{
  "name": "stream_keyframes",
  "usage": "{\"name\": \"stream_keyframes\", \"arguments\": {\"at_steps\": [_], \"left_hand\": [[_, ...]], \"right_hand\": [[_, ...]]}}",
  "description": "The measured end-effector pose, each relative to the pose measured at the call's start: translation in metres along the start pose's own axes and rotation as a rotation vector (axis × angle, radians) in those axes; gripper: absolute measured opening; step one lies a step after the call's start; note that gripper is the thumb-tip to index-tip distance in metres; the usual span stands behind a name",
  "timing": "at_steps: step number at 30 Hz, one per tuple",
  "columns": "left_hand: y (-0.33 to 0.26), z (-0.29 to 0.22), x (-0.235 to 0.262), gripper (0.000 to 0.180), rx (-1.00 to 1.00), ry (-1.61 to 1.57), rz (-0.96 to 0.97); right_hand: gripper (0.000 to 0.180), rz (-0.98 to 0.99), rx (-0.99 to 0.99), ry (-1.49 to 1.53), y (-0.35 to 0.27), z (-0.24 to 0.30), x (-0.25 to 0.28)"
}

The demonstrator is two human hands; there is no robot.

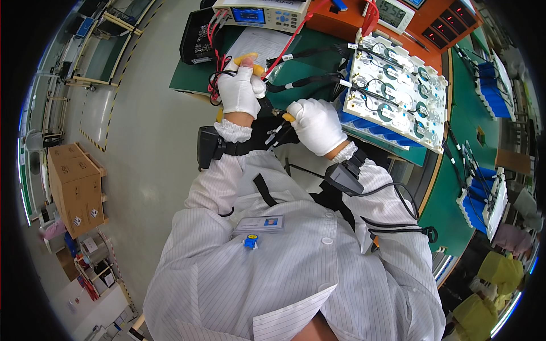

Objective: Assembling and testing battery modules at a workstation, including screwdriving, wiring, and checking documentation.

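Both hands wear white gloves with orange-yellow fingertip covers. My left hand (240, 91) is closed at the table's near edge, fingers bent together; what they pinch is hidden. A red test lead (290, 46) runs down to its fingertips, and a tangle of red and black wires (215, 79) hangs beside it. My right hand (317, 126) is closed around a black cable (277, 112) at the edge, its end mostly covered. Right of it stands a battery module (392, 91) with a white top and blue cells. Thick black cables (310, 83) with white tags run from the module toward my left hand.
A bench meter (264, 16) with a blue screen stands on papers (259, 48) at the back, beside a black box (196, 37). An orange instrument panel (438, 23) is behind the module. More blue-and-white modules (483, 199) lie rightward. Cartons (74, 187) stand on the left floor.
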State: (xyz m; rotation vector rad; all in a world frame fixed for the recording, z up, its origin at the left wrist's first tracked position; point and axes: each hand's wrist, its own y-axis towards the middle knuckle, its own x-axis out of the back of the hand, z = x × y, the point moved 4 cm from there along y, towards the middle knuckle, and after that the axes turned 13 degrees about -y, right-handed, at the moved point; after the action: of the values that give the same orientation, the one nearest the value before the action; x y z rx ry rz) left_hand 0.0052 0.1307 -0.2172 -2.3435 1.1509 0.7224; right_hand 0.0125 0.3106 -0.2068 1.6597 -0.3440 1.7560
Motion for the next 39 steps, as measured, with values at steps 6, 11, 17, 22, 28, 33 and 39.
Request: {"name": "stream_keyframes", "arguments": {"at_steps": [6,11,17,22,28,33,39], "left_hand": [[-0.004,0.0,-0.004,0.019,0.037,-0.067,0.002],[-0.015,0.008,-0.006,0.022,0.069,-0.125,-0.051],[-0.02,0.005,-0.003,0.025,0.157,-0.175,-0.127],[-0.015,0.002,-0.002,0.028,0.147,-0.223,-0.145],[-0.008,0.006,0.002,0.023,0.144,-0.252,-0.134],[-0.009,0.005,0.001,0.026,0.155,-0.234,-0.155],[-0.008,0.006,0.0,0.028,0.163,-0.227,-0.167]], "right_hand": [[0.012,-0.035,0.024,0.017,0.004,0.003,0.004],[0.014,-0.05,0.038,0.017,-0.001,0.003,0.0],[0.017,0.009,0.029,0.043,-0.001,0.005,0.004],[0.018,0.005,0.007,0.131,-0.003,0.004,0.005],[0.018,0.011,0.006,0.129,-0.003,0.003,0.006],[0.018,0.02,0.006,0.133,-0.004,0.002,0.005],[0.025,0.053,-0.006,0.104,-0.006,0.0,0.002]]}}
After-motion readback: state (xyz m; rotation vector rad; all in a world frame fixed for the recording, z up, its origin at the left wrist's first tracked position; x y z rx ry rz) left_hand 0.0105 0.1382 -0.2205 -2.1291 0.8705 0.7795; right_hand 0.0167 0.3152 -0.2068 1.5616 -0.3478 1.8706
